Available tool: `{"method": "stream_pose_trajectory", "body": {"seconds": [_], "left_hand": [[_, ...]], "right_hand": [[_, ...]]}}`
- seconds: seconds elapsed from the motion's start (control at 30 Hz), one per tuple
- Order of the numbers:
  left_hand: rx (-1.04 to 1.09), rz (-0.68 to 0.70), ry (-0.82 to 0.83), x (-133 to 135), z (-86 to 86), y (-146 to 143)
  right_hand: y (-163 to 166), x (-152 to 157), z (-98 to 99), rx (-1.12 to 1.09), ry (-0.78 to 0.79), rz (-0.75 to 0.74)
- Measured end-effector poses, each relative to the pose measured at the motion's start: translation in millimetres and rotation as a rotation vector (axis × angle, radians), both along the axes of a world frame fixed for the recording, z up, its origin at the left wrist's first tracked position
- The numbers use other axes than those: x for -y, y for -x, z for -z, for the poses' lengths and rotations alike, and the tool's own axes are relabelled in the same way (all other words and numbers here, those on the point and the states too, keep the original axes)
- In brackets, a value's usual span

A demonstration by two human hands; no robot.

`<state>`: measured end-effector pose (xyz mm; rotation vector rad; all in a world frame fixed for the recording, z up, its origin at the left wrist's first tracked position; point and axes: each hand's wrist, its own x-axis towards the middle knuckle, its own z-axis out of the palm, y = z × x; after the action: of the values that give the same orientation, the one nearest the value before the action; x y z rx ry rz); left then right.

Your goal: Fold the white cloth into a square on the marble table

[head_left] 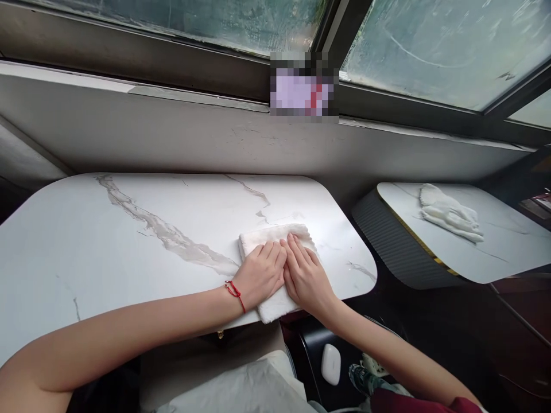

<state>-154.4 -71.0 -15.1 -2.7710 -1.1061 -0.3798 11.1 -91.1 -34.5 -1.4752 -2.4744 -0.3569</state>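
1. Nowhere can any brand, label or writing be read; a blurred, blocky patch on the window sill hides whatever sits there, showing only pale lilac with a red bit.
2. Both hands lie flat on a folded white cloth on the white marble-patterned bench, toward its right front part. The cloth's near corner hangs just over the front edge.
3. The left hand presses palm down on the cloth, its fingers straight and held close together, gripping nothing. A red string bracelet circles that wrist.
4. The right hand lies just beside it, touching along the thumb side, its fingers likewise straight and nearly together, flat on the cloth.
5. Much of the cloth is covered by the hands, so its folds and full outline cannot be made out.
6. A second, smaller bench stands to the right, well apart, cut off by the picture's edge; a crumpled white rag lies on it.
7. Below the bench's edge the space is dark: a small white rounded object shows there, but what it is cannot be told. A pale surface at the bottom is cut off.
8. The window panes are cloudy; nothing beyond them is clear.
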Motion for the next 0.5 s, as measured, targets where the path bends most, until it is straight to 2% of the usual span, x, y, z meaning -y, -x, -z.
{"method": "stream_pose_trajectory", "body": {"seconds": [0.2,0.37,0.5], "left_hand": [[-0.011,-0.177,-0.006,-39.3,0.2,-0.6],[0.032,-0.306,0.069,-96.1,1.0,-11.9],[0.016,-0.368,0.179,-141.9,0.1,-24.0]], "right_hand": [[3.8,-52.7,-3.9,0.051,0.023,0.034],[10.7,-107.5,-10.2,0.018,0.06,0.202],[13.6,-152.4,-13.5,-0.019,0.109,0.276]]}}
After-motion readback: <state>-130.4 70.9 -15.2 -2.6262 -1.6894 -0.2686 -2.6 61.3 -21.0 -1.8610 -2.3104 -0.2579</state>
